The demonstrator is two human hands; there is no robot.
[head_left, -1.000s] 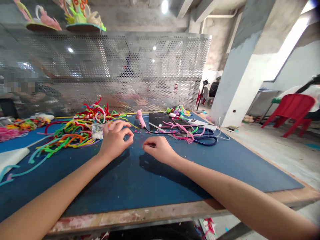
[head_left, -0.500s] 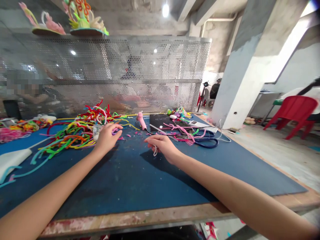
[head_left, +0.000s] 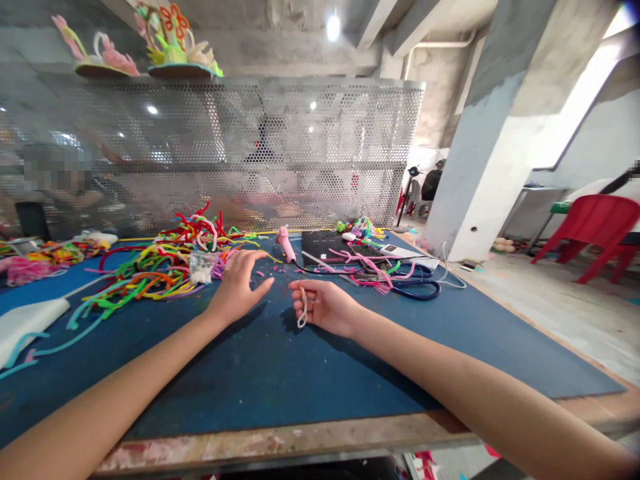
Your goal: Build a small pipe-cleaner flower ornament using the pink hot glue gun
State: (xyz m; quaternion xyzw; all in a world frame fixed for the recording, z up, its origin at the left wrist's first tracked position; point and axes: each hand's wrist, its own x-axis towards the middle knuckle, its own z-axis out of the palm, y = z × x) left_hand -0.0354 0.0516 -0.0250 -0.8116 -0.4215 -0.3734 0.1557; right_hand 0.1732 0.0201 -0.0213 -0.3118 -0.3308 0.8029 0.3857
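Observation:
My left hand (head_left: 242, 287) hovers over the blue mat (head_left: 240, 380), thumb and fingers apart, with nothing between them. Just behind and left of it lie a small clear bag of white bits (head_left: 201, 268) and a heap of colourful fuzzy stems (head_left: 145, 270). My right hand (head_left: 325, 307) has its fingers curled round a small whitish twisted loop (head_left: 302, 313), which hangs below the fingertips. Beyond the hands, a pink tool (head_left: 286, 244) stands on the mat.
Behind my right hand are a black case (head_left: 320, 247), pink stems (head_left: 383, 275), a blue cable (head_left: 417, 288) and a white device (head_left: 405, 253). A perforated metal screen (head_left: 240, 153) borders the back. White material (head_left: 33, 323) lies at the left.
My left hand has moved right and nearer, away from the purple stems, and its fingers have spread. My right hand has turned, showing more of the whitish loop.

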